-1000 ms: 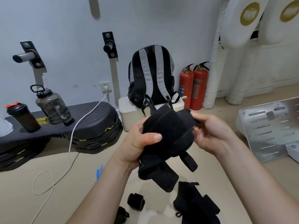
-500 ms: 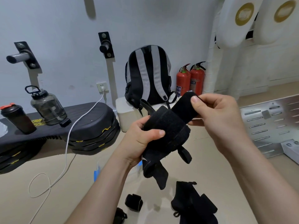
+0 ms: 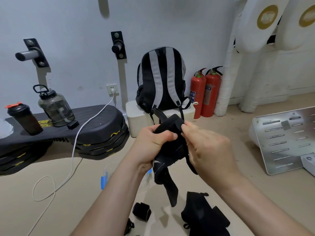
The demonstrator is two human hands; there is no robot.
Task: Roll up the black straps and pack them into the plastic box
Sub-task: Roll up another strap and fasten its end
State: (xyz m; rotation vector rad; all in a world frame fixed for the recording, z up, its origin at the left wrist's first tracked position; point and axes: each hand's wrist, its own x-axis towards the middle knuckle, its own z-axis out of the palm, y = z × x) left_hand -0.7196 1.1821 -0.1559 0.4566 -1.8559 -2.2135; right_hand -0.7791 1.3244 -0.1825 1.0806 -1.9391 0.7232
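Near plastic box (image 3: 106, 172), handheld black strap (image 3: 176, 149).

Left hand (image 3: 151, 143) and right hand (image 3: 208, 150) together, fingers curled round the strap (image 3: 175, 149)

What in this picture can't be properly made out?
Head view:
- The strap being rolled: middle covered by the left hand and right hand.
- The clear box: mostly behind the left forearm.
- The small black piece: cut off by the bottom edge.
- The extinguisher labels: too small to read.
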